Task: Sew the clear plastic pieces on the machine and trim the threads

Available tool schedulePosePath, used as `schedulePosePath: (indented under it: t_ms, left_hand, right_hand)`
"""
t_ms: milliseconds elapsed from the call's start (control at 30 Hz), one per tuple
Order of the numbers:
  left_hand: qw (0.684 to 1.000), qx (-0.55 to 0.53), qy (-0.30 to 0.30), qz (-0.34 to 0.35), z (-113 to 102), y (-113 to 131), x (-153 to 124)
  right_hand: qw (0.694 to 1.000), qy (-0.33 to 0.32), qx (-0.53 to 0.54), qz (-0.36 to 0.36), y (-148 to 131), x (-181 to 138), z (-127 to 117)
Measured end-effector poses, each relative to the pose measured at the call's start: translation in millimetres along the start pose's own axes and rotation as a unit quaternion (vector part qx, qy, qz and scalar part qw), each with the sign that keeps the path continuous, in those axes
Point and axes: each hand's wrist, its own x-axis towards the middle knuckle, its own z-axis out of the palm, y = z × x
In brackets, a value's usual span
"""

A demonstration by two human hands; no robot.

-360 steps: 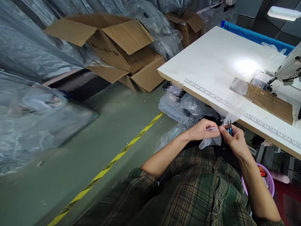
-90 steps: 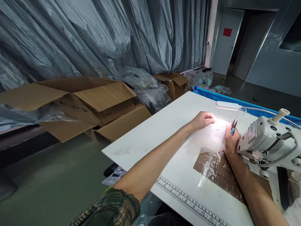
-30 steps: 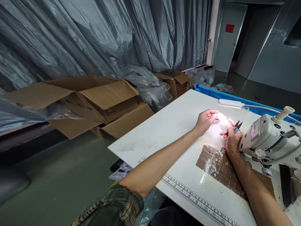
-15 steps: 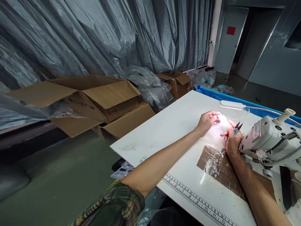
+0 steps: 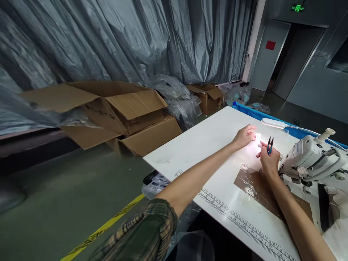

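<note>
Over the white sewing table (image 5: 206,145), my left hand (image 5: 244,137) is closed in a pinch beside a small bright white patch. Glare hides what its fingertips hold, if anything. Just to the right, my right hand (image 5: 268,159) has blue-handled thread snips (image 5: 269,146) tucked in it, blades pointing up and away from me. Its thumb and fingers reach toward the left fingertips. The sewing machine (image 5: 301,156) stands close by on the right. Under my right wrist lies a brown plate (image 5: 254,185) covered with clear tape.
A white lamp (image 5: 274,123) on a bendable neck shines on my hands. Printed ruler marks (image 5: 239,221) run along the table's near edge. Open cardboard boxes (image 5: 146,141) stand left of the table. White cloth (image 5: 339,224) lies at the lower right.
The view has shifted slightly. My right hand has turned, so the snips point more upright. My hands stay close together, and the white patch between them looks smaller.
</note>
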Motion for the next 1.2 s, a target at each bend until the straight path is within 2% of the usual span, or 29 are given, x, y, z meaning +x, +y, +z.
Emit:
schedulePosePath:
  t_ms: [167,267,333,400,500,567,667,767,833,967,1067,1200]
  left_hand:
    - [0.997,0.031,0.031,0.067,-4.9,18.7,-14.3]
    - [0.991,0.057,-0.020,0.118,-12.2,25.5,-45.6]
    - [0.980,0.089,-0.066,0.163,-21.8,27.8,-74.2]
    - [0.974,0.106,-0.076,0.186,-33.6,28.3,-105.4]
    - [0.973,0.109,-0.047,0.200,-49.9,24.6,-152.8]
    - [0.972,0.110,-0.018,0.209,-57.5,19.5,-184.5]
    - [0.961,0.118,0.032,0.249,-63.1,10.4,-232.7]
    - [0.946,0.128,0.066,0.290,-62.2,2.3,-278.1]
    - [0.948,0.127,0.058,0.285,-58.9,-3.0,-303.7]
    - [0.964,0.115,0.002,0.239,-48.9,-17.5,-339.5]
    - [0.976,0.099,-0.055,0.188,-41.2,-31.5,-352.7]
    - [0.979,0.038,-0.185,0.081,-31.5,-47.1,-353.9]
  right_hand:
    - [0.977,0.011,-0.180,-0.117,-17.6,-26.2,-20.3]
    - [0.960,0.018,-0.233,-0.151,-25.6,-49.5,-34.1]
    - [0.966,0.002,-0.224,-0.130,-31.5,-69.1,-40.6]
    - [0.984,-0.021,-0.161,-0.074,-36.1,-94.3,-43.4]
    - [0.997,-0.065,0.012,0.035,-35.0,-146.0,-43.6]
    - [0.983,-0.119,0.105,0.097,-27.2,-187.6,-44.7]
    - [0.949,-0.203,0.191,0.148,-9.6,-248.5,-50.6]
    - [0.925,-0.232,0.242,0.180,6.6,-292.9,-60.1]
    - [0.922,-0.226,0.244,0.196,14.8,-310.4,-66.8]
    - [0.932,-0.205,0.205,0.217,29.7,-327.2,-80.2]
    - [0.942,-0.195,0.168,0.215,40.9,-334.2,-89.1]
    - [0.953,-0.222,0.098,0.182,46.3,-337.9,-95.6]
